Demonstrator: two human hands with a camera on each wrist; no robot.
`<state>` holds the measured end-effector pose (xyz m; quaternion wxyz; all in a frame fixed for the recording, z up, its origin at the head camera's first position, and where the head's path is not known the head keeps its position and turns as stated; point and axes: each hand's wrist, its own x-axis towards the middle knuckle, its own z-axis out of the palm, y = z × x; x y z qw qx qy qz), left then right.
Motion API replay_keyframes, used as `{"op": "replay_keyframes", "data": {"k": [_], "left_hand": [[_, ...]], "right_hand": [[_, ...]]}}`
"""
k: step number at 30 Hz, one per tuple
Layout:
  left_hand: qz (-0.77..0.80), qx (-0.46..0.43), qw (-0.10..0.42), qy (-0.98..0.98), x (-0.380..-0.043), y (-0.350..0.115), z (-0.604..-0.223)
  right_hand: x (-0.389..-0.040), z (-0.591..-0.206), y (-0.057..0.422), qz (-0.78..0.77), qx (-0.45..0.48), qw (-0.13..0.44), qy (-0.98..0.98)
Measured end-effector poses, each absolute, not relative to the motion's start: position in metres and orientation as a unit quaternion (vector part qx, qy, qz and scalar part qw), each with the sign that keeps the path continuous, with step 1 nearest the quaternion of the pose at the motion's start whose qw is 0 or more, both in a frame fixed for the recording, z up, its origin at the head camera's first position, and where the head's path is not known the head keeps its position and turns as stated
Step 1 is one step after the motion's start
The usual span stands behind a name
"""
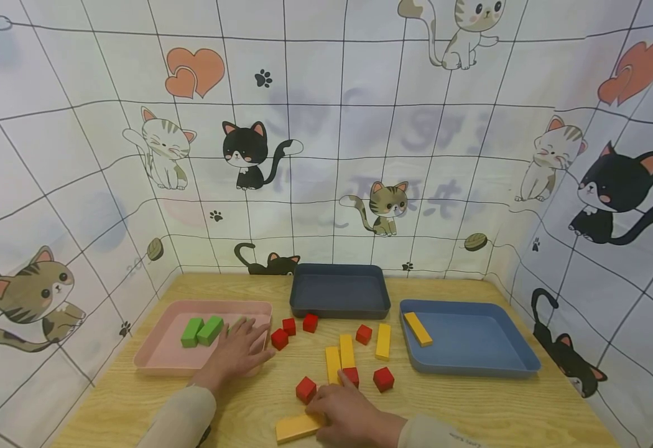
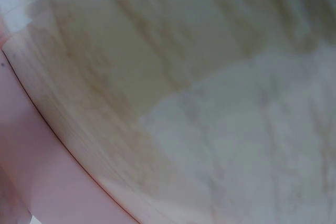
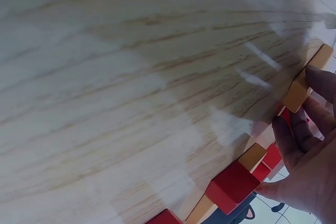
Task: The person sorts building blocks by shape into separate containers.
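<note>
My left hand (image 1: 238, 350) reaches over the right part of the pink tray (image 1: 153, 362), its fingers spread. Two green blocks (image 1: 210, 330) lie in that tray, and a bit of green shows by the fingers. The left wrist view shows mostly table and the pink tray's edge (image 2: 47, 166). Near the front of the table, my right hand (image 1: 349, 412) pinches a long yellow block (image 1: 295, 428); the right wrist view shows thumb and fingers on this yellow block (image 3: 304, 83). Red cubes (image 1: 306, 390) and more yellow blocks (image 1: 333, 363) lie just beyond that hand.
A dark tray (image 1: 339, 292) stands at the back. On the right is a blue tray (image 1: 472, 367) with one yellow block (image 1: 418, 329) in it. Several red cubes (image 1: 279, 339) and a yellow block (image 1: 383, 341) lie between the trays. Patterned cloth (image 1: 326, 137) surrounds the table.
</note>
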<state>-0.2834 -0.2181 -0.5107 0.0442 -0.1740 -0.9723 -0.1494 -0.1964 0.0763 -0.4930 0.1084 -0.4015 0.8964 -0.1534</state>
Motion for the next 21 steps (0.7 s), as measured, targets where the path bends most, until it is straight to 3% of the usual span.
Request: {"op": "replay_keyframes", "data": {"k": [6, 21], "left_hand": [[-0.154, -0.174, 0.043, -0.972, -0.283, -0.218, -0.51], [-0.157, -0.175, 0.044, -0.971, -0.284, -0.217, -0.509]], "right_hand": [[-0.195, -0.493, 0.078, -0.154, -0.42, 0.091, 0.89], [-0.193, -0.48, 0.08, -0.205, -0.423, 0.116, 0.875]]}}
